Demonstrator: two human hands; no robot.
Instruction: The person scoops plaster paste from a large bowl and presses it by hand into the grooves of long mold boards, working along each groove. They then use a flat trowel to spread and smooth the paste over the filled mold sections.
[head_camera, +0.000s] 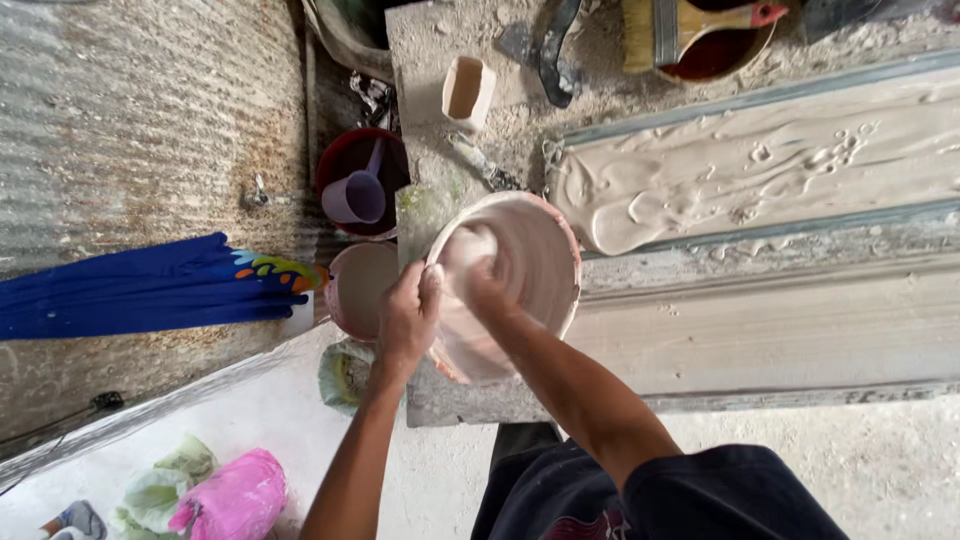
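On a dusty bench, your bowl sits tilted at the near edge. Your left hand grips its rim; your right hand is inside, fingers curled, grasp unclear. Pressing could tip it onto the tub at left.

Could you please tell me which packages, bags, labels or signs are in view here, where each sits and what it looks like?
Pink plastic bag: on the ground at lower left, crumpled and bulging.
Pale green plastic bags: beside the pink one, crumpled.
Greenish plastic bag: on the ground just below the left hand, translucent.
No labels, signs or screens show.
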